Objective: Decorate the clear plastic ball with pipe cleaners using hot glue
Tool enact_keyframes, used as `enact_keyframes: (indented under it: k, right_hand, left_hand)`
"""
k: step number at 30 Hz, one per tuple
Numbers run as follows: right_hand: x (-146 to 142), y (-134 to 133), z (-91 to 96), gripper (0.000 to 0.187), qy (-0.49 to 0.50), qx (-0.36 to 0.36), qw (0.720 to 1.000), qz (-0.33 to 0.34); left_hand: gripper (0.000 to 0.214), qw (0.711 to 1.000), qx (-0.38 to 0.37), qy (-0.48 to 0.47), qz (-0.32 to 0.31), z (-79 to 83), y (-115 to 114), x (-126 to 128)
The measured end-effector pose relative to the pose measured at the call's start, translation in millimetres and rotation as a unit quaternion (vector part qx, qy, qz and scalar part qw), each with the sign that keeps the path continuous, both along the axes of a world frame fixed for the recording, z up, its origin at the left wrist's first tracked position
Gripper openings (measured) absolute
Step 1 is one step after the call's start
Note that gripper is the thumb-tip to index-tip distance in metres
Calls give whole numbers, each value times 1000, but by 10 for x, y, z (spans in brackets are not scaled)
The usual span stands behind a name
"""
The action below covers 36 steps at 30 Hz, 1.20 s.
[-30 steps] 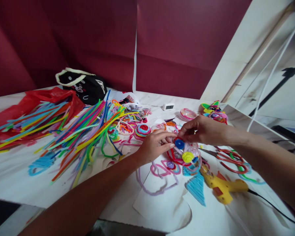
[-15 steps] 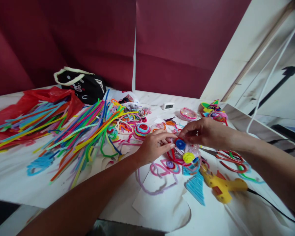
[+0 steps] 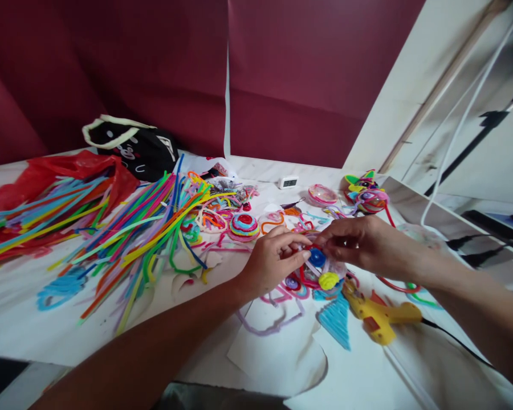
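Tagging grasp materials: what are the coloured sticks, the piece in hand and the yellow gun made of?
coloured sticks: fuzzy, matte, hold their bends, so likely chenille wire.
piece in hand: same fuzzy coils on what looks a clear glossy shell, probably plastic.
yellow gun: smooth moulded body, slight sheen, likely hard plastic.

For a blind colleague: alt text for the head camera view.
Left hand and right hand hold a pipe-cleaner ornament with blue and yellow coils over a table; loose pipe cleaners lie left, a yellow glue gun right.
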State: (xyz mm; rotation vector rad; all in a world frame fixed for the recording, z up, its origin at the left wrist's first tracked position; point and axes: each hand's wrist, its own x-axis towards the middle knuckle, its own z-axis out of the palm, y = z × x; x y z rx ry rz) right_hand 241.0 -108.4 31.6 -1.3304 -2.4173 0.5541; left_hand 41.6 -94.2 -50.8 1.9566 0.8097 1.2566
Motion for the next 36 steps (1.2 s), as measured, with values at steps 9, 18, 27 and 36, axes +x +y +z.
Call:
enact_keyframes:
  k: [9,18,27,36]
  right_hand:
    - [61,-118,-69,21,39,14,999,-31]
    - [87,-230,-125,15,51,52,997,-37]
    - [74,-189,-117,13,50,52,997,-38]
    - [37,-92,-112,11,55,-44,996,-63]
  left_hand:
    - [16,999,32,31,13,48,-42,31]
    - [16,998,45,36,13,16,-26,40]
    - [18,999,32,35,-2,20,-13,16]
    - [22,999,26,29,-2,-12,29,11]
